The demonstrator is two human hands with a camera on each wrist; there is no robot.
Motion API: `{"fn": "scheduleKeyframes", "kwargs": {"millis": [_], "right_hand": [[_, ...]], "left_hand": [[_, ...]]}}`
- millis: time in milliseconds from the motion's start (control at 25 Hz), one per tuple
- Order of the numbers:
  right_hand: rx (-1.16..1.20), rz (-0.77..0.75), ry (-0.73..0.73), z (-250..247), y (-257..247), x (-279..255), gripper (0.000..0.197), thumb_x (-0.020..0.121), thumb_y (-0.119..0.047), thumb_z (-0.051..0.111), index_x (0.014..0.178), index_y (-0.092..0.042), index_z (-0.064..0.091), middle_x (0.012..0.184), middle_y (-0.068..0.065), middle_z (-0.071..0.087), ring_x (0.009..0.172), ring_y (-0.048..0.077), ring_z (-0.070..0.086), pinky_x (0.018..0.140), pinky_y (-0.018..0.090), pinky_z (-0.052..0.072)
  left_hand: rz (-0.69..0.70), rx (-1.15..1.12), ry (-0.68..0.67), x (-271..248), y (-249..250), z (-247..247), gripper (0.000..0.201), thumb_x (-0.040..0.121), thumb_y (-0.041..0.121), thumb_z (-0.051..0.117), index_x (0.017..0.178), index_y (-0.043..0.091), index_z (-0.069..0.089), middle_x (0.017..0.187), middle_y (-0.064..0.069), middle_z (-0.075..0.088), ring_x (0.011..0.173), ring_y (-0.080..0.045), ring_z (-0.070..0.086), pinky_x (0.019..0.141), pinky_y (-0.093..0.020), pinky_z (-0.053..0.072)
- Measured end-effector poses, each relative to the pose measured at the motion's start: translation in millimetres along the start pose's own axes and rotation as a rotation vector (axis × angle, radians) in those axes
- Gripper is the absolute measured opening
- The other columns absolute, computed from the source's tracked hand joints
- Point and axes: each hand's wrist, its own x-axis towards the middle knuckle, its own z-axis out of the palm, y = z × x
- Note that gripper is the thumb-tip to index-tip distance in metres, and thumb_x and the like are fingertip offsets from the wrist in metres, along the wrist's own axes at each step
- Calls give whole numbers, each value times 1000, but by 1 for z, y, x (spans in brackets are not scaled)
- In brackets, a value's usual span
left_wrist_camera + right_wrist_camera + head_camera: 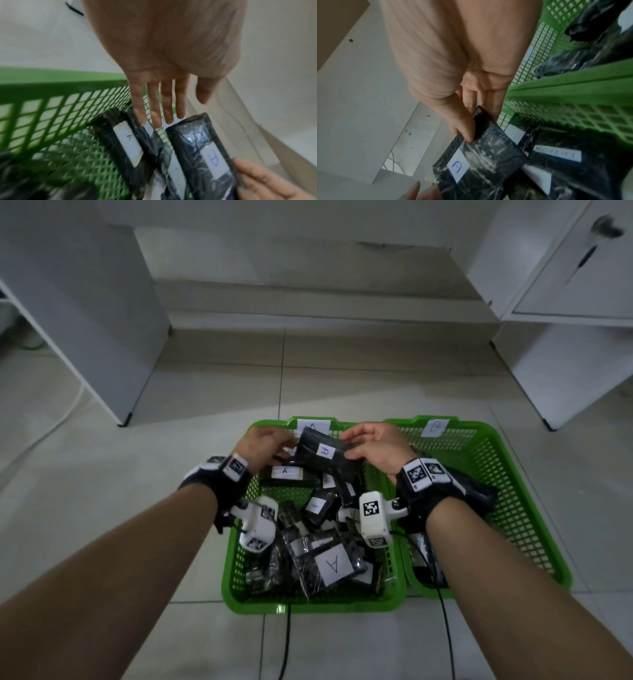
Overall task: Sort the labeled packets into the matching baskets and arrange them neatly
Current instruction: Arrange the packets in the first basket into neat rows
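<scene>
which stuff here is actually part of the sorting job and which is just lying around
Part of the job:
- packet pinched by the right hand; left hand open beside it
- basket A, piled with packets
- basket B

Just lying about:
- white cabinets
- black cables on the floor

Your held packet (325,455): black, film-wrapped, white label with a blue handwritten letter, tilted above the far edge of the left basket (236,577). That green mesh basket, tagged A at its far rim, is heaped with black packets; several show A labels, the largest (334,566) lying near its front edge. The right basket (534,529), tagged B, touches it and holds a few dark packets (479,494).
</scene>
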Motion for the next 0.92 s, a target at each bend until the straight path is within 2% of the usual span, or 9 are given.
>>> {"fn": "scheduleKeyframes", "kwargs": {"millis": [40, 120, 200, 320, 440, 560, 720, 800, 920], "right_hand": [[20, 4, -19, 8, -4, 1, 32, 75, 10, 77, 100, -11, 75, 94, -1, 78, 88, 11, 74, 71, 21, 56], [53, 15, -52, 24, -9, 4, 33, 74, 10, 78, 100, -11, 76, 94, 2, 79, 88, 14, 75, 73, 27, 59], [-15, 14, -37, 41, -9, 7, 36, 73, 6, 80, 103, -13, 73, 99, 5, 77, 91, 19, 74, 80, 35, 62], [-408, -8, -28, 65, -5, 4, 23, 76, -3, 75, 97, -12, 70, 90, 4, 71, 80, 24, 72, 71, 37, 63], [-608, -19, -271, 94, -3, -5, 10, 81, -7, 76, 91, -9, 75, 88, 7, 75, 82, 24, 72, 69, 33, 60], [-751, -130, -418, 122, -4, -13, 22, 83, -24, 80, 102, -14, 76, 109, 3, 73, 99, 20, 67, 84, 30, 54], [-971, -137, -628, 151, -2, -18, 53, 90, -43, 70, 132, -13, 59, 134, 7, 59, 120, 26, 58, 98, 34, 49], [-1017, -125, -658, 153, -5, -19, 49, 88, -36, 75, 127, -9, 63, 126, 9, 65, 112, 27, 62, 95, 36, 53], [-1002, -48, -675, 139, -21, -18, 33, 78, -31, 84, 102, -11, 75, 102, 4, 74, 91, 21, 69, 79, 34, 57]], "left_hand": [[-21, -107, -77, -1, 5, -7, 21, 93, 24, 65, 110, 11, 70, 103, -6, 75, 93, -24, 73, 83, -36, 59], [18, -60, -180, -3, 6, -19, 32, 84, 11, 76, 115, 8, 66, 104, -11, 75, 92, -29, 74, 80, -42, 60], [19, 24, -171, -7, 3, -30, 34, 79, 1, 78, 109, 9, 65, 99, -13, 76, 84, -32, 75, 76, -44, 61], [-51, 28, -43, -16, -8, -50, 25, 79, 1, 77, 96, 15, 66, 89, -15, 76, 73, -32, 74, 70, -41, 61], [-75, 64, 96, -26, -18, -66, 19, 82, 0, 70, 89, 17, 65, 79, -16, 73, 59, -27, 67, 54, -33, 59], [-92, 27, 226, -34, -26, -79, 13, 80, 1, 62, 86, 12, 64, 72, -20, 69, 46, -22, 58, 46, -28, 52], [-138, -69, 306, -44, -36, -97, 10, 81, 1, 59, 86, 9, 63, 74, -19, 67, 48, -22, 55, 44, -28, 49], [-147, -87, 301, -47, -39, -101, 9, 81, 1, 59, 85, 9, 63, 76, -19, 67, 49, -23, 55, 46, -28, 49], [-144, -79, 283, -49, -40, -100, 11, 82, 2, 60, 91, 8, 64, 81, -22, 68, 54, -26, 59, 49, -30, 52]]}}
